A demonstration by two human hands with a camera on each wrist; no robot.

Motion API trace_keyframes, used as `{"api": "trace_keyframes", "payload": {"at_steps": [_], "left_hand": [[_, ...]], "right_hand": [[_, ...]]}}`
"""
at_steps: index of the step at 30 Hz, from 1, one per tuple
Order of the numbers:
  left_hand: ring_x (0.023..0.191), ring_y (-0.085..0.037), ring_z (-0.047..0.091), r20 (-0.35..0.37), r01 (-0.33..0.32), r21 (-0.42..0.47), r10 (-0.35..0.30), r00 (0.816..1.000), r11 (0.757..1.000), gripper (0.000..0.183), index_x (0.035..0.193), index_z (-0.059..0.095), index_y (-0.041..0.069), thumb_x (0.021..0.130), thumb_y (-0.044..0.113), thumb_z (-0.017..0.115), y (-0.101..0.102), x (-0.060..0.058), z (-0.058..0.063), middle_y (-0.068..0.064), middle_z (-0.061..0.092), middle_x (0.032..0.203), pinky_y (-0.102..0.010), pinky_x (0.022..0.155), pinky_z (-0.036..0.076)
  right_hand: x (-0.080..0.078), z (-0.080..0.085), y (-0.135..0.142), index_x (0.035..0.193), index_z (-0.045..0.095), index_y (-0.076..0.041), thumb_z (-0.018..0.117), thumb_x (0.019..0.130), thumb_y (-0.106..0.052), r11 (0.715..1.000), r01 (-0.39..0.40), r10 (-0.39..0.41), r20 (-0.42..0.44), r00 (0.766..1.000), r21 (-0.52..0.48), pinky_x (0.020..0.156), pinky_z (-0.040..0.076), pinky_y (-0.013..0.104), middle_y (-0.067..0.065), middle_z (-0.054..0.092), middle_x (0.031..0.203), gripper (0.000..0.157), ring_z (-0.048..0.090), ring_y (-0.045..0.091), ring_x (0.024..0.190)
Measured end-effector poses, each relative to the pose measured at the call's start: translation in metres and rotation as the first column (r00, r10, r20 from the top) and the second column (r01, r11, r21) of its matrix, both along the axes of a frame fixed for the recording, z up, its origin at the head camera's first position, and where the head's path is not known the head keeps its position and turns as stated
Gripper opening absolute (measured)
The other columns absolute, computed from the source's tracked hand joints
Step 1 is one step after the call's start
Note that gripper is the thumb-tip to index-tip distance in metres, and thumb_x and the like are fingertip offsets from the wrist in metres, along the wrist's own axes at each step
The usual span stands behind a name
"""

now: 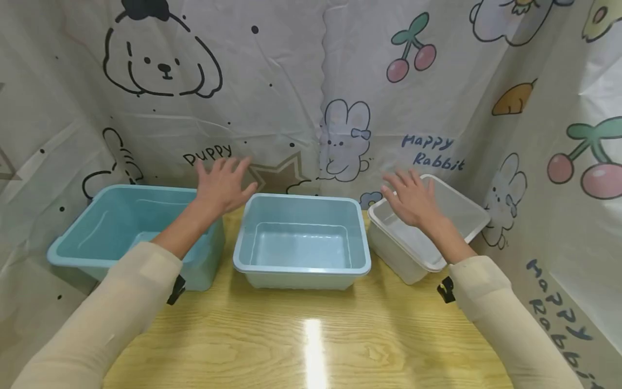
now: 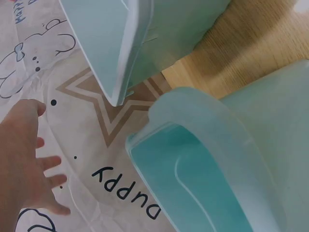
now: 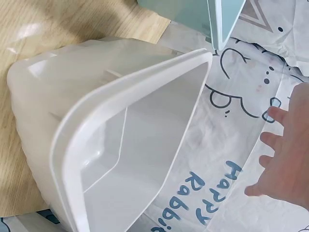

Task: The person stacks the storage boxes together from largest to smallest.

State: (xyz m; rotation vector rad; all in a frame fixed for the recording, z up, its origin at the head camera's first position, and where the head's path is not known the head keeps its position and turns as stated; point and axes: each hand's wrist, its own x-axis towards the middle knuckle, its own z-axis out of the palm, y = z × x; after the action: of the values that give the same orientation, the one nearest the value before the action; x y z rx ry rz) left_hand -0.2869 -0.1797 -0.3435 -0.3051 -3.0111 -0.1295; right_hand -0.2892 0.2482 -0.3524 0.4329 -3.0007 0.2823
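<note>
The person's left hand (image 1: 221, 186) is raised with its fingers spread wide, clear of any contact; in the head view it appears above the gap between two bins. The right hand (image 1: 413, 197) is likewise raised, fingers apart, and in the right wrist view stands apart from the nearest bin. Beneath the left forearm is a teal bin (image 1: 121, 210), upright and partly hidden by the arm. Between the arms is a light blue bin (image 1: 301, 209), upright, its long side facing the person. Beneath the right hand and forearm is a white bin (image 1: 459, 208), upright and turned at an angle. The three bins stand in a row on a wood-grain table (image 1: 262, 335). Both arms wear pale sleeves (image 1: 107, 313), with a black fitting (image 1: 446, 290) visible below each cuff. A printed sheet (image 1: 272, 70) bearing puppy, rabbit and cherry drawings hangs behind.
</note>
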Motion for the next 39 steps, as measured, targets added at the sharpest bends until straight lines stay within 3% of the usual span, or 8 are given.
{"api": "trace_keyframes", "payload": {"at_steps": [7,14,19,26,33,39], "left_hand": [[0.130,-0.048,0.037,-0.005,0.054,0.008,-0.054,0.999,0.999,0.062,0.149,0.033,0.002,0.102,0.040,0.046,-0.003,0.006,-0.007,-0.028,0.039,0.144,-0.066,0.098,0.031],[0.120,-0.047,0.047,-0.007,0.116,-0.014,-0.116,0.993,0.993,0.062,0.142,0.036,-0.006,0.102,0.038,0.052,-0.003,0.013,-0.012,-0.030,0.045,0.137,-0.059,0.090,0.043],[0.114,-0.045,0.048,0.000,0.131,0.002,-0.131,0.991,0.991,0.060,0.137,0.038,-0.008,0.101,0.037,0.054,-0.001,0.018,-0.017,-0.030,0.045,0.130,-0.055,0.087,0.046],[0.109,-0.043,0.049,0.095,0.140,0.071,-0.146,0.985,0.988,0.056,0.132,0.038,-0.010,0.102,0.035,0.050,0.002,0.029,-0.024,-0.029,0.043,0.126,-0.053,0.084,0.046],[0.100,-0.038,0.054,0.032,0.156,0.018,-0.157,0.987,0.988,0.050,0.117,0.047,-0.008,0.100,0.037,0.056,0.003,0.034,-0.035,-0.025,0.053,0.113,-0.051,0.081,0.047],[0.097,-0.038,0.053,0.010,0.144,-0.037,-0.143,0.990,0.989,0.051,0.112,0.050,-0.007,0.099,0.041,0.057,0.002,0.041,-0.042,-0.023,0.054,0.107,-0.051,0.079,0.044]], "right_hand": [[0.010,-0.006,0.005,0.145,0.047,-0.006,0.027,0.109,-0.042,0.998,-0.060,0.060,-0.053,0.997,0.003,0.107,0.022,0.064,0.022,0.040,0.149,0.055,0.029,0.045,0.141],[0.018,-0.013,0.006,0.136,0.052,0.002,0.033,0.109,-0.037,0.992,-0.096,0.093,-0.037,0.995,-0.081,0.107,0.029,0.057,0.026,0.049,0.137,0.052,0.041,0.045,0.129],[0.024,-0.015,0.003,0.131,0.053,0.004,0.032,0.108,-0.040,0.991,-0.071,0.072,0.004,0.997,-0.111,0.102,0.035,0.056,0.026,0.052,0.129,0.055,0.045,0.042,0.123],[0.034,-0.022,-0.001,0.114,0.061,0.002,0.040,0.107,-0.033,0.991,-0.088,0.086,-0.025,0.996,-0.097,0.091,0.043,0.053,0.019,0.057,0.115,0.041,0.053,0.036,0.109],[0.040,-0.030,0.000,0.095,0.059,-0.003,0.043,0.107,-0.032,0.990,-0.141,0.138,-0.118,0.983,-0.019,0.082,0.041,0.047,0.015,0.056,0.094,0.035,0.052,0.033,0.090],[0.044,-0.038,-0.001,0.085,0.053,-0.007,0.044,0.106,-0.032,0.985,-0.163,0.168,-0.117,0.979,0.058,0.075,0.038,0.045,0.008,0.051,0.081,0.033,0.048,0.030,0.079]]}}
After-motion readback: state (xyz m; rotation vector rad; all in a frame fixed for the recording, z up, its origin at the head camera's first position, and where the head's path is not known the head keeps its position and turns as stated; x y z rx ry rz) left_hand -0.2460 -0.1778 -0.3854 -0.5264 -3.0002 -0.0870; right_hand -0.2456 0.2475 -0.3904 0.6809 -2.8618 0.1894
